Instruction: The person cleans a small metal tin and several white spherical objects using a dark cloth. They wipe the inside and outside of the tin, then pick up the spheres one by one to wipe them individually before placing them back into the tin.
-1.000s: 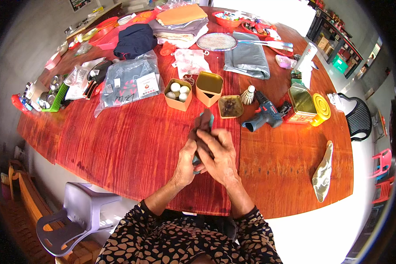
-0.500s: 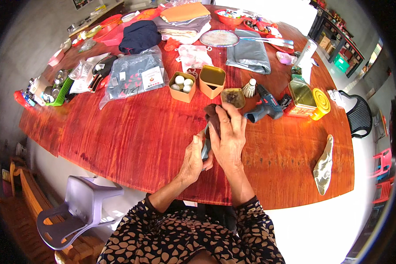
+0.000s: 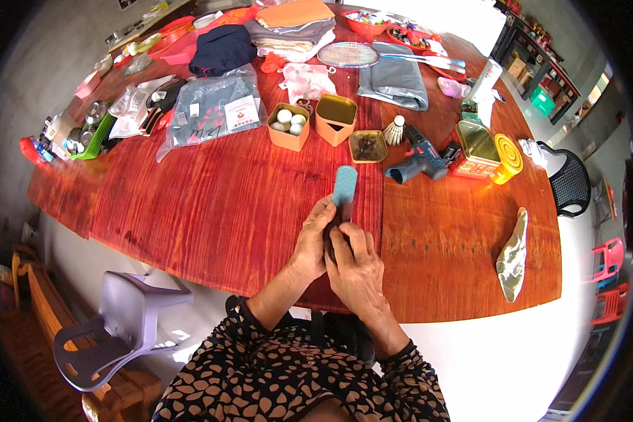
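Both hands were closed together around a slim dark object with a teal flat textured end (image 3: 344,186), held above the red wooden table (image 3: 211,204). Left hand (image 3: 315,239) gripped its lower part; right hand (image 3: 355,271) wrapped alongside. An orange square tin (image 3: 335,119) stood beyond.

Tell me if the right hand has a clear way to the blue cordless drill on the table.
Probably yes. The drill lies ahead and slightly right of the right hand, with only bare tabletop between. But both hands now grip the teal and dark object, so the right hand must let go first.
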